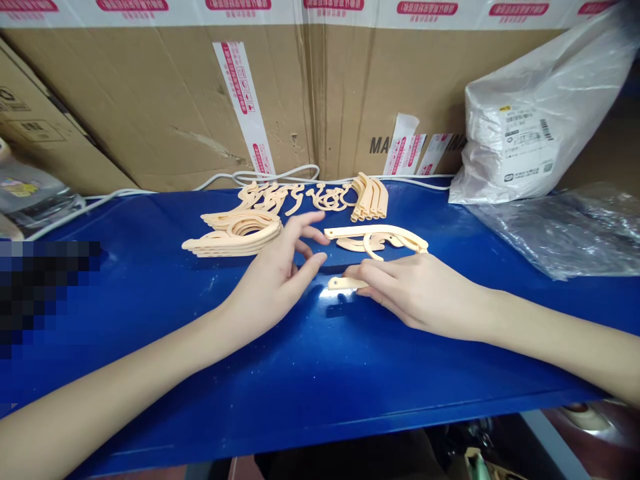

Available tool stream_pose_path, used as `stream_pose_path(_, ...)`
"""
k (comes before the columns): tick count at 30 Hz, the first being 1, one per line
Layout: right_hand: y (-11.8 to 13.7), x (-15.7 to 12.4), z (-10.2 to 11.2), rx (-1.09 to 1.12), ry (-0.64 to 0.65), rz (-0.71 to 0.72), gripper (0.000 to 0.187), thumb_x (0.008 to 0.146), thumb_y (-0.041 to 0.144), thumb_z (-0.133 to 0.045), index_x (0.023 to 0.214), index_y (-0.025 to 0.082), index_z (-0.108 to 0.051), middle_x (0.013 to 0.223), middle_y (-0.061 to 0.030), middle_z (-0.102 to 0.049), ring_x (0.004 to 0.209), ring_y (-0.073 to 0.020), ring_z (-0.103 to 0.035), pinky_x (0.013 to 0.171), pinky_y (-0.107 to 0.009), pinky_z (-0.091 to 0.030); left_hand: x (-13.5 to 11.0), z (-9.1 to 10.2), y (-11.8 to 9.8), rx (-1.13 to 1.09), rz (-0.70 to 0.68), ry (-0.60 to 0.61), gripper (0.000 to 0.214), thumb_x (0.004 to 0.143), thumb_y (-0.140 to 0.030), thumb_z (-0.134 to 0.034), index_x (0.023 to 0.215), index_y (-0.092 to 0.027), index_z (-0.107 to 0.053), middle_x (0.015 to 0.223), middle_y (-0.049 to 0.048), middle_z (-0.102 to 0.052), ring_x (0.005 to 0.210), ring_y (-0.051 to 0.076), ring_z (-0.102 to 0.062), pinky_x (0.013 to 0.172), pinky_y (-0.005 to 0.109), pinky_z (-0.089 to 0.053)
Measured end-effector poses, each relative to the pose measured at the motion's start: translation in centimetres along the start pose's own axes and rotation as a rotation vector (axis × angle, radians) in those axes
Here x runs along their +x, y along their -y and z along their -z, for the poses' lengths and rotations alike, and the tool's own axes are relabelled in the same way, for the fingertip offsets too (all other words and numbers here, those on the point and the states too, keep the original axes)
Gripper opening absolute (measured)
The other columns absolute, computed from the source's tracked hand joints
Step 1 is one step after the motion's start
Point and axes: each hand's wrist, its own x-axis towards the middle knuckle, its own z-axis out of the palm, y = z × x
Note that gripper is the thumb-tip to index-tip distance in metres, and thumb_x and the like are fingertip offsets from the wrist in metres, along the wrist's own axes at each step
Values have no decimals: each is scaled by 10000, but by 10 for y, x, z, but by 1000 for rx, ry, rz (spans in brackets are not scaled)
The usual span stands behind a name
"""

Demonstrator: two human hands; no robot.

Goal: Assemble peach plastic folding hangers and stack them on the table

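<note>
My right hand (407, 287) is closed on a cream plastic hanger arm (345, 283), whose flat end with a small hole sticks out to the left. Just beyond it, another hanger arm (370, 232) lies with a few curved pieces (353, 245) beneath and beside it. My left hand (285, 260) holds nothing, its fingers apart and its thumb pointing toward the held arm. Left of that hand is a stack of curved hanger pieces (230, 247). Behind are loose hooks (273, 197), ring-like curved hooks (327, 198) and a row of hanger arms (370, 197).
The blue tabletop (300, 393) carries all the parts. A large cardboard box (165, 100) stands along the back, with a white cable (280, 175) at its foot. At the right are a white plastic parcel bag (525, 127) and clear plastic film (565, 233).
</note>
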Motion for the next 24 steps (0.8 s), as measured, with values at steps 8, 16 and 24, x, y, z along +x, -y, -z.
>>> stream_pose_path(8, 3, -8, 12, -151, -89, 3, 220, 1025, 249, -366, 1046, 152, -561, 823, -10, -689, 561, -160, -636, 439, -311, -303, 23, 3, 3, 198, 60, 16, 458, 905, -300, -516, 1340, -178, -438, 1165, 87, -607, 1020, 224, -564, 853, 387, -485)
stream_pose_path(16, 3, -8, 8, -170, -48, 39, 180, 1011, 228, -402, 1037, 157, -565, 724, 10, -636, 509, -153, -601, 432, -313, -281, 53, -27, 9, 368, -90, 107, 267, 838, -343, -670, 1072, -214, -661, 1254, 67, -605, 1221, 303, -446, 1045, 516, -323)
stream_pose_path(24, 1, -11, 9, -178, -159, 55, 168, 1000, 210, -430, 1094, 143, -552, 770, 4, -688, 522, -148, -616, 438, -320, -299, 100, -42, 16, 235, -218, 188, 215, 830, -366, -720, 1000, -234, -728, 1022, -5, -746, 1025, 199, -623, 967, 348, -397)
